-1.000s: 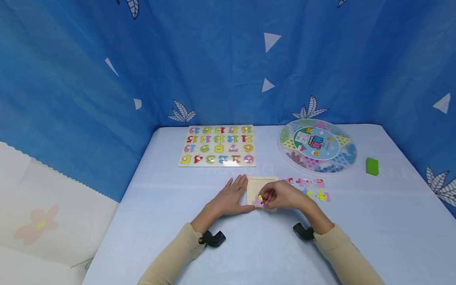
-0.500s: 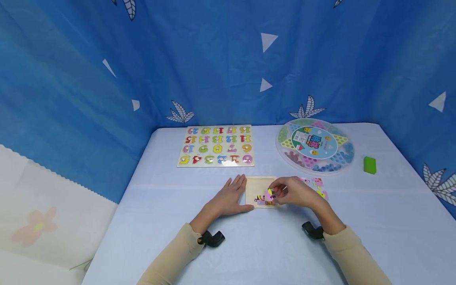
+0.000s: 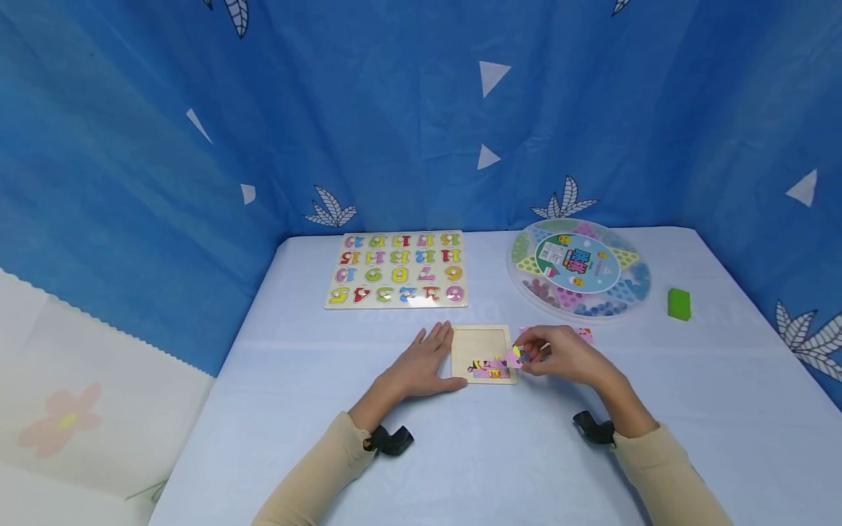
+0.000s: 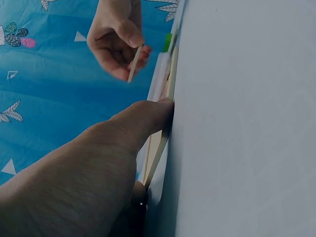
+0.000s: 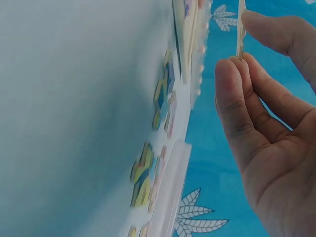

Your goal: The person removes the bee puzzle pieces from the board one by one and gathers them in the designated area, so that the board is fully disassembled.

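Note:
My left hand [image 3: 421, 369] rests at the left side of a shallow square wooden puzzle tray [image 3: 479, 340]. Its fingers lie straight along the tray's edge, and the thumb [image 4: 160, 111] touches the near corner. Several joined pink and yellow pieces [image 3: 488, 370] lie along the tray's near side. Over the tray's right edge, my right hand [image 3: 567, 356] pinches a pink and yellow jigsaw piece [image 3: 514, 356] between thumb and fingers. The right wrist view shows this piece [image 5: 241, 37] edge-on, raised above the table. Loose jigsaw pieces [image 5: 142, 180] lie under the right hand, mostly hidden in the head view.
A number puzzle board [image 3: 397, 270] lies behind the tray to the left. Farther right is a round, clear-lidded Chinese checkers-style set [image 3: 579, 269], with a green block [image 3: 679, 304] beside it. A blue patterned curtain [image 3: 421, 109] hangs behind the table.
My right hand has moved rightward with the piece, from the tray's near left to its right edge, uncovering the pieces in the tray. The left hand has stayed in place.

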The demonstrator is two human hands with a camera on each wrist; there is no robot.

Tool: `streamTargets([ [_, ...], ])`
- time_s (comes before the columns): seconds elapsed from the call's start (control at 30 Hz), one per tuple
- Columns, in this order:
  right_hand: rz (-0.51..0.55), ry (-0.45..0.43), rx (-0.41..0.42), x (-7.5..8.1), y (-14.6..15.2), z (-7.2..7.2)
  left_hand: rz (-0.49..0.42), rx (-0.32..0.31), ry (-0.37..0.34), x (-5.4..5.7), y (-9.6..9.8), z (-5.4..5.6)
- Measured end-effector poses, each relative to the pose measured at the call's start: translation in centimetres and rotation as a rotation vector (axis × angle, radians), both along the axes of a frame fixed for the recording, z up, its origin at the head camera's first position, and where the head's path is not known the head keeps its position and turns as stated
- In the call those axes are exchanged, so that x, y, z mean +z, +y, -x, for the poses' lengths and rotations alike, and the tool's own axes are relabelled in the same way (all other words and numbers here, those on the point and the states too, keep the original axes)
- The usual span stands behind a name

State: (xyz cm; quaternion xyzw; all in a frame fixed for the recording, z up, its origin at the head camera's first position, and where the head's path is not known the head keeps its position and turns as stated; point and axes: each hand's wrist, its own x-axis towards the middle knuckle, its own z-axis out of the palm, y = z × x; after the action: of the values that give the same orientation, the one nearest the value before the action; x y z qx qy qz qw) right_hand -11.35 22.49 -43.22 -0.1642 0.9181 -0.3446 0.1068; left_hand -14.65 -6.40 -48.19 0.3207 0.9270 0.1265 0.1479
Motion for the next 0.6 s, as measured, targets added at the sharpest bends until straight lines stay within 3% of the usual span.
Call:
streamTargets([
  [0.37,-0.035,-0.025,-0.07,-0.1,1.7,-0.6,-0.012,-0.008,0.001,0.0,0.0,-0.1],
  [0.6,-0.023,-0.005,-0.05,-0.5,3.0,-0.9,-0.003,-0.008,0.003,0.0,-0.1,0.0],
])
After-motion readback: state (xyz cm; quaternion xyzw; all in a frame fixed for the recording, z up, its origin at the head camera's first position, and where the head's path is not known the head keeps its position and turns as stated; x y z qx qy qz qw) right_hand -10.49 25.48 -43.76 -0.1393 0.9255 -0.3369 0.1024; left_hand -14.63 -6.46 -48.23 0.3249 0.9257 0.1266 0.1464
